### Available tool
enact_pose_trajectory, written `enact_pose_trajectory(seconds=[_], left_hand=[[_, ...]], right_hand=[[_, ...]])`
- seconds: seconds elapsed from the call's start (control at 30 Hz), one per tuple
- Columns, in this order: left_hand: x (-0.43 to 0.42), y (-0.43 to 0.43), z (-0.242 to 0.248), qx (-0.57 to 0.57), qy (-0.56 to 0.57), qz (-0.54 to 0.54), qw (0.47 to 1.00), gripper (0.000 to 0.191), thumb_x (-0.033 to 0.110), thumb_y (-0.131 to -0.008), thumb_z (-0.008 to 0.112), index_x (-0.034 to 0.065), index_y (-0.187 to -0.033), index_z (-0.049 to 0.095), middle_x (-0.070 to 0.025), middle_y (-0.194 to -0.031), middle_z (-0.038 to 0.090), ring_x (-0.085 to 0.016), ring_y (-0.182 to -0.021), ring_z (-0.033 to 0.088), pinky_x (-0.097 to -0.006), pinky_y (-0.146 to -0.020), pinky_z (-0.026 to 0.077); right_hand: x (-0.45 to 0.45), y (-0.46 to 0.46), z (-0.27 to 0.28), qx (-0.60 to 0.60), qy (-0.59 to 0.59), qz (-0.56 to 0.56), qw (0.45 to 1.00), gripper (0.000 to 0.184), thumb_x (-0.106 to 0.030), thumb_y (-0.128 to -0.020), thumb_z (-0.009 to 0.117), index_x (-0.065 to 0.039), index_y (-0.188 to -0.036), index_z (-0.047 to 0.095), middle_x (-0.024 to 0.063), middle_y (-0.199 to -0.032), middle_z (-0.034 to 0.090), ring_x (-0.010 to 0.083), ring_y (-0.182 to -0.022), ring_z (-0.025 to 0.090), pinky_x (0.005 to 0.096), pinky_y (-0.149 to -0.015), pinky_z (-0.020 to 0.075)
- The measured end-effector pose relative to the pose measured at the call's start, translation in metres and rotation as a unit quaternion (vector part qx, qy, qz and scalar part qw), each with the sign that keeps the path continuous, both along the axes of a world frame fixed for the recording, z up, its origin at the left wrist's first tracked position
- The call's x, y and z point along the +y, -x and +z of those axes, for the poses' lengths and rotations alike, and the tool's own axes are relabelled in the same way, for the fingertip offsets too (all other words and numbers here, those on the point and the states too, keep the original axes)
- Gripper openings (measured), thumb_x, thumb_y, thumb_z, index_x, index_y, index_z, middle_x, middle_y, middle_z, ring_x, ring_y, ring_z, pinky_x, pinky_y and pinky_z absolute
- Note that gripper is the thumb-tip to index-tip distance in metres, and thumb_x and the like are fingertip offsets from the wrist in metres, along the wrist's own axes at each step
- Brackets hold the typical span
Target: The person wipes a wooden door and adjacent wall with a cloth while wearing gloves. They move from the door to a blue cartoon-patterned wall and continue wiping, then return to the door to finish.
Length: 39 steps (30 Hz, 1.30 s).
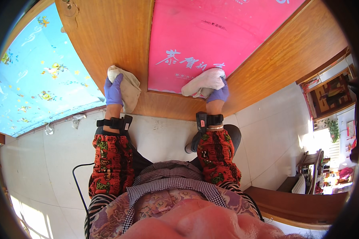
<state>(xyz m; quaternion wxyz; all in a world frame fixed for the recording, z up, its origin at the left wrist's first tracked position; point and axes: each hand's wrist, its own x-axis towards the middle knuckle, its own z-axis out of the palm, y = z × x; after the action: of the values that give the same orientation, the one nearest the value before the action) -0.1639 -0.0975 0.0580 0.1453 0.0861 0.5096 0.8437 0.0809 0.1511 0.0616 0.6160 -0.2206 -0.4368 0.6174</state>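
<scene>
My left hand [113, 89], in a purple glove, grips a cream cloth [127, 86] that lies against the brown wooden door [128, 44]. My right hand [220, 91], gloved the same way, holds a folded white cloth [205, 80]. That cloth rests over the lower right corner of a pink panel [191, 38] set in the door, covering part of its pale writing. Most of my right fingers are hidden by the cloth. Black straps with small devices are around both wrists.
Left of the door is a blue cartoon-printed panel [48, 77]. Crumpled scraps [77, 119] lie at its foot on the pale tiled floor [48, 167]. A brown wooden piece of furniture [296, 206] stands at the lower right. A black cable [77, 179] loops beside my left side.
</scene>
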Motion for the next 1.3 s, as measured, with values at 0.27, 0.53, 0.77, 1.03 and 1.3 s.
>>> enact_pose_trajectory(seconds=[0.27, 0.53, 0.77, 1.03, 1.3], left_hand=[[0.001, 0.005, -0.006, 0.023, -0.001, 0.009, 1.0, 0.041, 0.012, -0.082, 0.068, 0.001, -0.12, 0.055, -0.0081, -0.107, 0.062, -0.019, -0.093, 0.06, -0.0294, -0.082, 0.049], [-0.001, 0.0, -0.001, 0.004, -0.002, 0.001, 1.0, 0.038, 0.012, -0.083, 0.068, 0.0007, -0.118, 0.056, -0.0056, -0.104, 0.062, -0.015, -0.092, 0.059, -0.0274, -0.081, 0.048], [0.001, -0.001, 0.0, -0.002, -0.003, -0.002, 1.0, 0.038, 0.012, -0.083, 0.067, 0.0008, -0.118, 0.056, -0.0059, -0.104, 0.062, -0.015, -0.092, 0.059, -0.0275, -0.082, 0.048], [0.001, 0.001, -0.003, 0.011, -0.005, 0.002, 1.0, 0.04, 0.012, -0.083, 0.068, 0.001, -0.119, 0.055, -0.0069, -0.105, 0.062, -0.017, -0.092, 0.06, -0.0283, -0.081, 0.049], [0.001, 0.002, -0.003, 0.014, 0.008, 0.003, 1.0, 0.04, 0.013, -0.082, 0.068, 0.0007, -0.118, 0.056, -0.0077, -0.105, 0.062, -0.019, -0.091, 0.061, -0.0288, -0.08, 0.05]], right_hand=[[-0.027, 0.019, 0.008, -0.054, 0.007, 0.102, 0.993, 0.027, -0.011, -0.085, 0.063, 0.0, -0.11, 0.059, 0.0086, -0.106, 0.062, 0.0164, -0.094, 0.059, 0.0297, -0.083, 0.049], [-0.001, -0.002, 0.002, -0.037, 0.034, 0.047, 0.998, 0.025, -0.009, -0.085, 0.064, 0.001, -0.107, 0.06, 0.0071, -0.102, 0.063, 0.0149, -0.09, 0.059, 0.0291, -0.081, 0.0494], [0.002, -0.007, 0.001, 0.039, 0.031, 0.028, 0.998, 0.025, -0.007, -0.083, 0.066, 0.0, -0.106, 0.06, 0.007, -0.101, 0.063, 0.0145, -0.089, 0.059, 0.0288, -0.078, 0.0503], [-0.029, 0.024, 0.007, -0.02, 0.009, 0.067, 0.998, 0.025, -0.009, -0.084, 0.063, 0.0, -0.108, 0.06, 0.0063, -0.103, 0.063, 0.0144, -0.091, 0.059, 0.0286, -0.082, 0.0488], [-0.043, 0.046, 0.006, -0.043, -0.001, 0.096, 0.995, 0.024, -0.005, -0.085, 0.061, 0.002, -0.108, 0.059, 0.0074, -0.103, 0.062, 0.0151, -0.093, 0.058, 0.0293, -0.083, 0.0479]])
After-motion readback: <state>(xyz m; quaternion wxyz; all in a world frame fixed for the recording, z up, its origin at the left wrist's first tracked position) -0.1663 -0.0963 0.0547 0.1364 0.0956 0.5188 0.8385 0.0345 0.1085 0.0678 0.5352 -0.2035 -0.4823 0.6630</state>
